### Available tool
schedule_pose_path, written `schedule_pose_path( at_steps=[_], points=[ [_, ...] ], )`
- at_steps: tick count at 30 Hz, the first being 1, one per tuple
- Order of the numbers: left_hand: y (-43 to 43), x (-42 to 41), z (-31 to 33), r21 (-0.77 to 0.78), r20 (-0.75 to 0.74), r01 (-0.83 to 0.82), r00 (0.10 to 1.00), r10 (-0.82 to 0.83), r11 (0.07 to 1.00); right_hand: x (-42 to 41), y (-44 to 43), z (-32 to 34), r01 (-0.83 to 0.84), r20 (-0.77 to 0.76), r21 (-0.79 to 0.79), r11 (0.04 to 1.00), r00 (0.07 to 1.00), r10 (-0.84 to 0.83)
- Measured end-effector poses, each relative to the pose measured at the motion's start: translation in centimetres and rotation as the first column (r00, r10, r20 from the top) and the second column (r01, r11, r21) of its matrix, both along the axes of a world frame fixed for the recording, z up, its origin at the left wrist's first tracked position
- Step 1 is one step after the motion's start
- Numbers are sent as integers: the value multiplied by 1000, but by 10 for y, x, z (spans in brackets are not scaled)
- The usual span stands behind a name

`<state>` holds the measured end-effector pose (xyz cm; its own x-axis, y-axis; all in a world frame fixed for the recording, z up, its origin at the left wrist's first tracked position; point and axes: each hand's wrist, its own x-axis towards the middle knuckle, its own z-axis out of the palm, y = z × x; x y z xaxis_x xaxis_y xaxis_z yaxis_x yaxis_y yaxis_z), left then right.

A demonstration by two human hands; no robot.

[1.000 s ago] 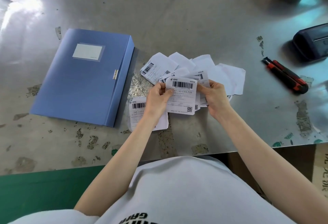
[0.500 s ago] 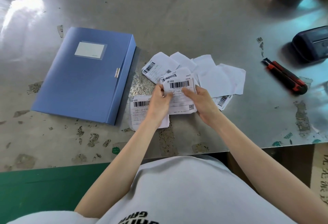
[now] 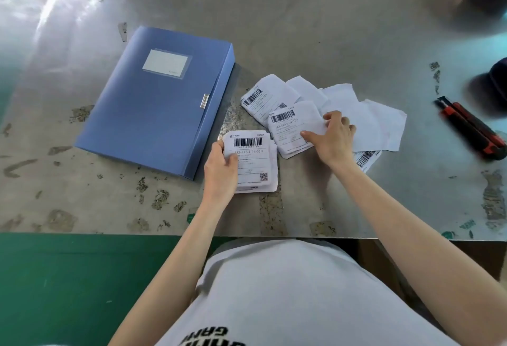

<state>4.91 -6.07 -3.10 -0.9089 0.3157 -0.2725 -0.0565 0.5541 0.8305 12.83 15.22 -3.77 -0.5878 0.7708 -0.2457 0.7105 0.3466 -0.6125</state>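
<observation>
- Near the front edge of the grey worktop (image 3: 301, 30), our left hand (image 3: 220, 168) grips a stack of white barcoded paper labels (image 3: 253, 160).
- Our right hand (image 3: 333, 137) pinches one loose white barcoded label (image 3: 288, 127).

The blue file box (image 3: 153, 104) is blocking the left of the bench (image 3: 301, 16), leaving only a narrow lane between it and the stack of labels (image 3: 255, 164). Loose labels (image 3: 378, 126) are covering the middle, while the utility knife (image 3: 472, 129) and a dark device (image 3: 496, 82) are crowding the right. Open room is stretching along the far side and the near edge.
</observation>
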Motion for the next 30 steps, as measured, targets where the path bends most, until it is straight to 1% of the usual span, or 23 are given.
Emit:
schedule_pose_path(
  at_steps=[3, 5, 7, 9, 12, 17, 19, 22, 24, 26, 27, 28, 29, 30],
  points=[
    [-6, 2, -4, -54, -43, 18, 999, -20, 998, -5, -3, -1, -19, 109, 70, 997, 994, 11],
    [-7, 4, -7, -75, -83, 35, 996, -41, 997, -7, -5, -2, -18, 136, 79, 997, 991, 7],
    [-5, 7, -9, -81, -121, 39, 991, -49, 996, -7, -4, -2, -16, 132, 70, 997, 991, 6],
    [-3, 10, -10, -80, -155, 31, 987, -44, 996, -8, -4, -2, -9, 89, 61, 998, 996, 3],
    [1, 11, -13, -84, -187, 12, 982, -28, 996, -7, -1, -1, 37, -16, -33, 999, 999, -38],
    [6, 13, -18, -167, -268, 18, 961, -63, 986, -3, 3, 5, 92, -109, -85, 992, 989, -101],
    [8, 14, -19, -232, -308, 29, 946, -102, 972, -2, 5, 10, 135, -151, -134, 982, 976, -155],
    [10, 12, -18, -397, -397, -15, 904, -157, 918, 0, 9, 16, 219, -206, -215, 952, 942, -263],
    [14, 9, -13, -424, -410, 1, 891, -193, 906, 1, 12, 21, 262, -262, -339, 904, 896, -359],
    [20, 7, -7, -384, -410, 55, 884, -224, 922, 3, 11, 26, 253, -326, -493, 832, 833, -446],
    [24, 7, -4, -330, -416, 85, 881, -226, 940, 4, 10, 28, 228, -352, -551, 803, 809, -471],
    [29, 8, 1, -247, -409, 122, 886, -217, 961, 5, 9, 30, 197, -374, -593, 781, 791, -484],
    [34, 9, 7, -129, -366, 161, 909, -198, 978, 6, 7, 32, 162, -390, -629, 760, 780, -489],
    [38, 10, 15, 7, -283, 185, 943, -176, 983, 7, 5, 34, 126, -402, -666, 736, 770, -495]
  ],
)
